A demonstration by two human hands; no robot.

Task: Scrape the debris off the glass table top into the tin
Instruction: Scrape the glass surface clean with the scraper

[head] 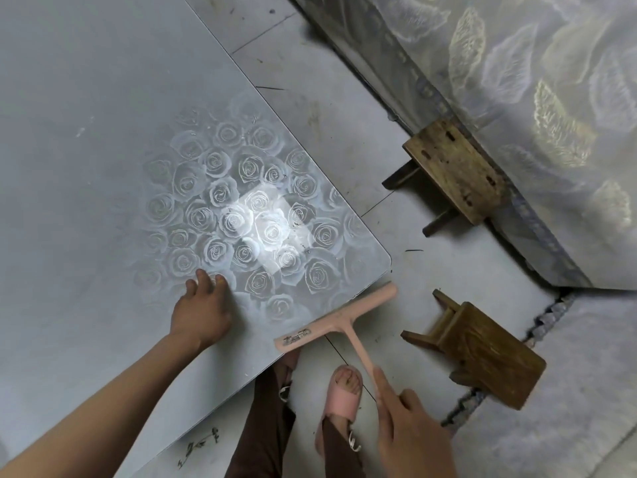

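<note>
Well, nearest me the right grip (410,429) is curled round the handle of the pink scraper (344,319), with the index finger laid straight along it. The blade lies along the near edge of the glass worktop (103,167), just beside its corner. The left grip (201,312) rests spread flat on the glass. Farther in, a few dark specks (297,220) sit on the rose pattern, so I judge the scraping unfinished. The tin is out of view.

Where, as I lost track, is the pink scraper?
Head view, lower right: pink scraper at the glass table's near corner edge, right hand gripping its handle.
</note>
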